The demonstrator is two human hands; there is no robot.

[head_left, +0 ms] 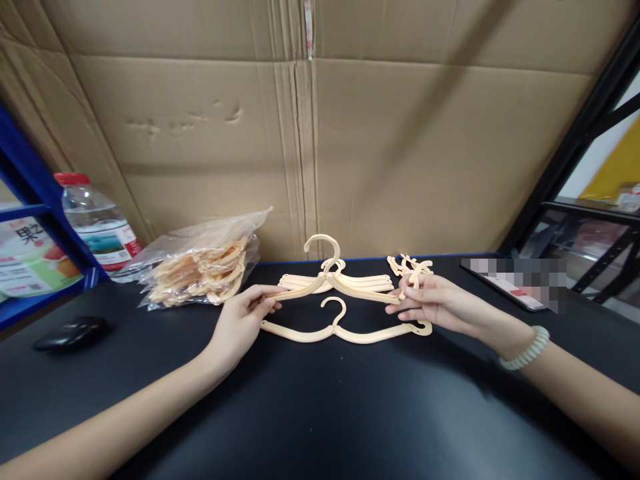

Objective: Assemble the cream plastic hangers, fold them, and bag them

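A cream plastic clothes hanger (356,290) is held up off the table between my two hands. My left hand (245,313) pinches its left end between thumb and fingers. My right hand (435,301) is closed at its right end, on a small cream plastic hook (416,275); whether hook and hanger are joined is hidden by the fingers. On the table in front lies another cream hanger (300,335), with a small hook at its right end. Several stacked hangers (295,284) lie behind the held one. A few loose small hooks (397,265) lie behind my right hand.
A clear plastic bag (220,230) of cream plastic pieces sits at the back left. Left of it are a water bottle (100,217) and a black mouse (73,333). A phone-like flat object (520,293) lies right. A cardboard wall (400,167) stands behind the black table (320,413).
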